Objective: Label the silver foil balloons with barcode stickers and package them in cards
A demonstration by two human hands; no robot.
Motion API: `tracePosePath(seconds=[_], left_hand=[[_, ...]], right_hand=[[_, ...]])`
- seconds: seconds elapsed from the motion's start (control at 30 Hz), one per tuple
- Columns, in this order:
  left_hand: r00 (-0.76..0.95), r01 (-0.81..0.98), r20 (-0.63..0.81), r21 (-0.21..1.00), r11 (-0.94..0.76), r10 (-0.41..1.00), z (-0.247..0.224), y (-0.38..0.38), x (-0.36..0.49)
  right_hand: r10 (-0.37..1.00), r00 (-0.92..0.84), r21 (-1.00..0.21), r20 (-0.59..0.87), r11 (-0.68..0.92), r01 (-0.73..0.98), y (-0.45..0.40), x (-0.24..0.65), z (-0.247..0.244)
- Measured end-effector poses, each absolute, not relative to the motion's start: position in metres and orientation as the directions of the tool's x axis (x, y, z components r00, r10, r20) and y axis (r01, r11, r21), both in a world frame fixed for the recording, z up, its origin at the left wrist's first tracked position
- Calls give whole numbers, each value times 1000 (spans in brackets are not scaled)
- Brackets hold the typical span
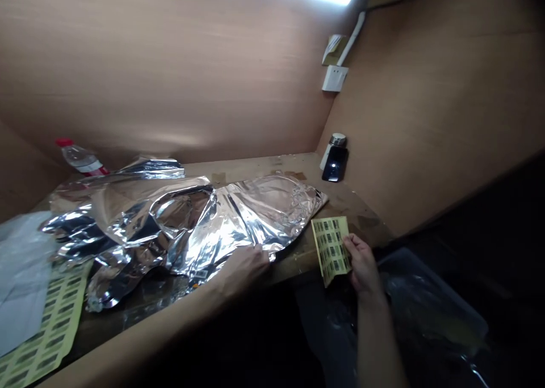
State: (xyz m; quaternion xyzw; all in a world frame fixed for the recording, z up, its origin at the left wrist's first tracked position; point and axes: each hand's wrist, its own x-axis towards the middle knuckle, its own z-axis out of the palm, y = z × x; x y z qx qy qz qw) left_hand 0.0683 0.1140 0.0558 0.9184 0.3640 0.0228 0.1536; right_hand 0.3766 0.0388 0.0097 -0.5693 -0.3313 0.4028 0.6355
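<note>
Crumpled silver foil bags point(238, 218) lie spread over the tabletop. My left hand point(249, 269) is at the front edge of the foil, its fingers closed on the shiny material. Away from the foil, at the right, my right hand point(360, 260) pinches the right edge of a small yellow label sheet point(331, 249), printed with rows of dark labels and slightly bent at the bottom. A larger yellow label sheet point(55, 325) lies at the lower left, partly under a whitish plastic sheet point(23, 286).
Behind the foil on the left leans a clear bottle with a red cap point(80, 158). A dark phone point(335, 164) rests against a white container point(327, 152) near the back right corner. A clear plastic bin point(434, 297) sits low at the right. Cardboard-coloured walls point(162, 70) enclose the table.
</note>
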Motion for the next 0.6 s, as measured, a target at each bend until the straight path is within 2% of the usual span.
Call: tracePosePath(seconds=[0.1,0.23,0.3,0.4,0.5,0.6], left_hand=[[662,698,-54,407,-589,747,71,140,66],[592,686,-104,586,-431,799,76,182,65],[625,638,-155,666,-386,765,72,193,63],[676,581,-200,736,-347,709,62,194,60],[679,554,-171,758,-346,714,53,190,58],[640,537,-71,753,-379,765,54,188,55]], right_hand=[[935,345,-980,-82,-13,-198,21,370,4],[996,73,-996,-57,-52,-73,17,360,19],[999,-45,-1000,-15,-15,1,22,354,35],[967,-226,-978,118,153,141,32,335,62],[872,-422,-835,249,414,363,46,306,75],[823,-511,-565,249,551,613,61,284,65]])
